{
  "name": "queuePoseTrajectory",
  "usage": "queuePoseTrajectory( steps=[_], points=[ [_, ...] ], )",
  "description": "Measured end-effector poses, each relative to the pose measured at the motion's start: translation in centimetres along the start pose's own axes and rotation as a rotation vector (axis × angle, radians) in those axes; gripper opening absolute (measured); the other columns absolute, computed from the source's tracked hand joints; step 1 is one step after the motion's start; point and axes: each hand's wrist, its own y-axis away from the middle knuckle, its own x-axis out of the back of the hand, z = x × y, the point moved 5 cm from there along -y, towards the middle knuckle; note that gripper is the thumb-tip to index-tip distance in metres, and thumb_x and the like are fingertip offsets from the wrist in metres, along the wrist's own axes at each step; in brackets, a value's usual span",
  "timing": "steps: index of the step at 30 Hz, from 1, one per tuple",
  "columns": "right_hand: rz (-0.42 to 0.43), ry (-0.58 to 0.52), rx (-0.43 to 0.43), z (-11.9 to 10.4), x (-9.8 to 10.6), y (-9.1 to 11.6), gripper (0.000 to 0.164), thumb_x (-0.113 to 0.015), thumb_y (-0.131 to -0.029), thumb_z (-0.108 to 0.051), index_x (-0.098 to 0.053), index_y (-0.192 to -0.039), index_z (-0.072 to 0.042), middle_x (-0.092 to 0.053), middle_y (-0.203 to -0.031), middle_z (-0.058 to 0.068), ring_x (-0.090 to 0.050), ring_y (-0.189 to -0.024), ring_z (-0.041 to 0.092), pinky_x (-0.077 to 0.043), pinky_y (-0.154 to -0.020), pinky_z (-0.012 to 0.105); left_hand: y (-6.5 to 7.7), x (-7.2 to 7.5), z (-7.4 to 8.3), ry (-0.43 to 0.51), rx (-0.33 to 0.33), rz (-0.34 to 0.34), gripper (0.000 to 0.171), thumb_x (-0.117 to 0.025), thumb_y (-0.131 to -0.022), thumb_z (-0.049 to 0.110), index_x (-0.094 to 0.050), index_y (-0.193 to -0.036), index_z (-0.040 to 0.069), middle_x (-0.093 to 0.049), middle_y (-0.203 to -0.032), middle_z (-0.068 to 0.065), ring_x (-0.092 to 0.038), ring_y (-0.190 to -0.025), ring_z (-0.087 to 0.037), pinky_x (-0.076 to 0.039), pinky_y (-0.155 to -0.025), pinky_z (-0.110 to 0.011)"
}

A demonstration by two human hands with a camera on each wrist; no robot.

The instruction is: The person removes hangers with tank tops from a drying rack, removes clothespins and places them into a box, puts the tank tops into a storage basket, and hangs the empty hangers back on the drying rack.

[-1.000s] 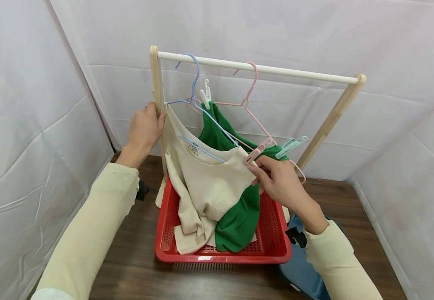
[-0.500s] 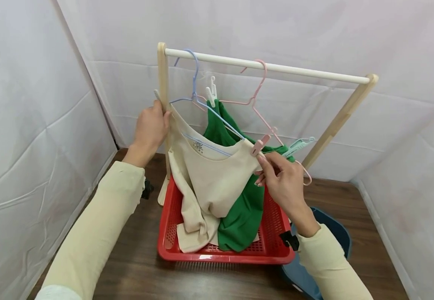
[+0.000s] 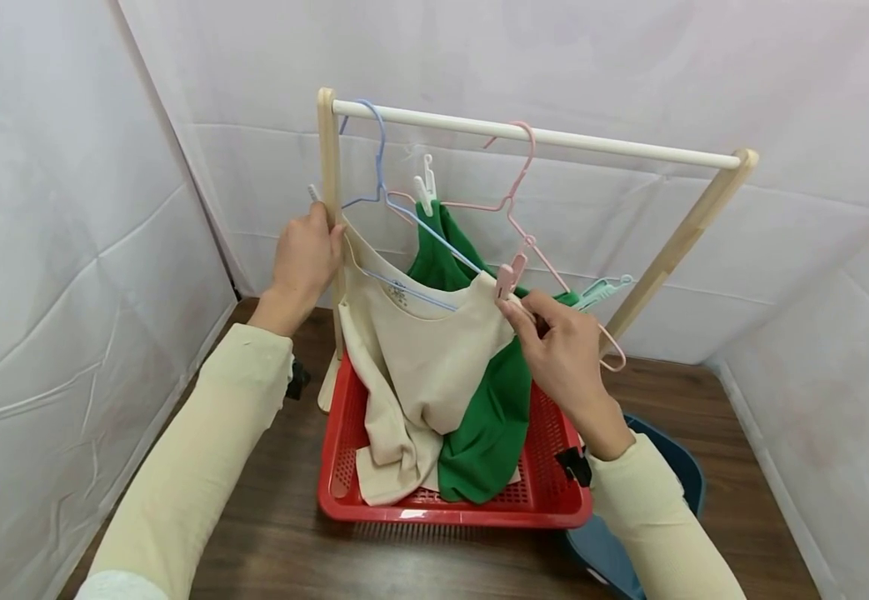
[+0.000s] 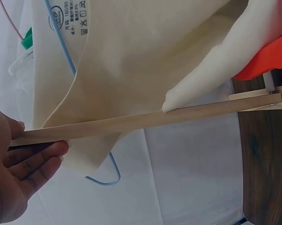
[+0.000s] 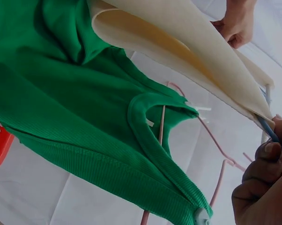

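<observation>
A cream shirt (image 3: 434, 358) hangs on a blue hanger (image 3: 380, 179), hooked over the white rail. My left hand (image 3: 302, 258) grips the rack's wooden left post (image 3: 329, 150), thumb and fingers on either side, by the shirt's left shoulder. A pale grey clothespin (image 3: 313, 192) shows just above that hand. At the other shoulder my right hand (image 3: 561, 350) pinches the end of the blue hanger (image 5: 267, 127), beside the cloth. A pink clothespin (image 3: 507, 280) stands right above those fingertips. Behind hangs a green garment (image 5: 85, 108) on a pink hanger (image 3: 518, 179).
White (image 3: 426, 196) and mint (image 3: 601, 292) clothespins hold the green garment's ends. A red basket (image 3: 449, 518) stands below, with the clothes hanging into it. A blue tub (image 3: 685, 467) is at right on the dark wood surface (image 3: 254, 492). White curtains surround the rack.
The blue hanger's hook has shifted left along the rail, nearer the post. My right hand and the pink clothespin have moved left relative to the rack, and the clothespin stands more upright.
</observation>
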Motion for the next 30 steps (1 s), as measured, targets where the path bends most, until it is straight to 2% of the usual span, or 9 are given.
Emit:
queuePoseTrajectory(
  steps=[9,13,15,17,21,25,30],
  points=[
    [-0.049,0.083,0.040,0.2,-0.3,-0.8,0.043,-0.071,-0.087,-0.014,-0.037,-0.060,-0.014,-0.026,-0.051,-0.004,-0.023,-0.043,0.009,-0.019,-0.040,0.029,0.0,-0.1,0.1,-0.002,0.001,-0.002,0.025,-0.055,-0.097,0.011,-0.053,-0.099,-0.013,-0.062,-0.085,-0.034,-0.063,-0.079,-0.048,-0.050,-0.066,-0.053],
    [-0.045,0.045,0.019,0.6,-0.5,-1.0,0.032,-0.069,-0.089,-0.015,-0.049,-0.065,-0.010,-0.030,-0.051,-0.003,-0.026,-0.042,0.011,-0.022,-0.039,0.029,0.1,0.0,0.0,-0.005,0.000,0.008,0.026,-0.055,-0.097,0.012,-0.053,-0.099,-0.013,-0.062,-0.085,-0.034,-0.062,-0.079,-0.049,-0.049,-0.066,-0.054],
    [-0.030,0.015,0.000,0.7,-0.6,-1.1,0.022,-0.065,-0.091,-0.016,-0.057,-0.073,-0.008,-0.038,-0.051,-0.003,-0.033,-0.041,0.009,-0.026,-0.039,0.027,0.1,0.0,0.0,-0.008,-0.003,0.015,0.026,-0.055,-0.097,0.012,-0.053,-0.100,-0.013,-0.062,-0.085,-0.035,-0.062,-0.079,-0.049,-0.049,-0.066,-0.054],
    [-0.011,-0.013,-0.011,0.9,-0.7,-1.0,0.016,-0.062,-0.094,-0.015,-0.063,-0.081,-0.006,-0.046,-0.051,-0.002,-0.039,-0.040,0.008,-0.030,-0.038,0.024,0.1,0.0,0.0,-0.008,-0.003,0.021,0.026,-0.055,-0.097,0.012,-0.052,-0.100,-0.013,-0.062,-0.086,-0.035,-0.062,-0.079,-0.049,-0.049,-0.067,-0.054],
    [0.050,-0.061,-0.023,1.0,-0.6,-0.9,0.014,-0.057,-0.096,-0.012,-0.066,-0.089,-0.003,-0.056,-0.055,0.006,-0.050,-0.041,0.010,-0.035,-0.039,0.019,0.2,-0.1,0.0,-0.001,-0.010,0.023,0.025,-0.056,-0.097,0.012,-0.053,-0.099,-0.013,-0.062,-0.085,-0.034,-0.062,-0.078,-0.050,-0.049,-0.066,-0.054],
    [0.159,-0.099,-0.020,0.8,-0.3,-1.0,0.014,-0.057,-0.095,-0.008,-0.066,-0.089,0.001,-0.059,-0.059,0.011,-0.055,-0.043,0.015,-0.041,-0.044,0.015,0.2,-0.2,0.2,-0.003,-0.013,0.018,0.025,-0.055,-0.097,0.011,-0.052,-0.097,-0.013,-0.062,-0.083,-0.034,-0.062,-0.077,-0.050,-0.049,-0.065,-0.054],
    [0.279,-0.136,0.000,0.6,0.0,-1.1,0.011,-0.058,-0.094,-0.002,-0.064,-0.086,0.003,-0.058,-0.057,0.011,-0.053,-0.039,0.016,-0.042,-0.045,0.013,0.3,-0.3,0.2,0.002,-0.011,0.017,0.025,-0.055,-0.097,0.012,-0.052,-0.100,-0.013,-0.062,-0.085,-0.034,-0.062,-0.078,-0.049,-0.050,-0.065,-0.054]
  ],
)
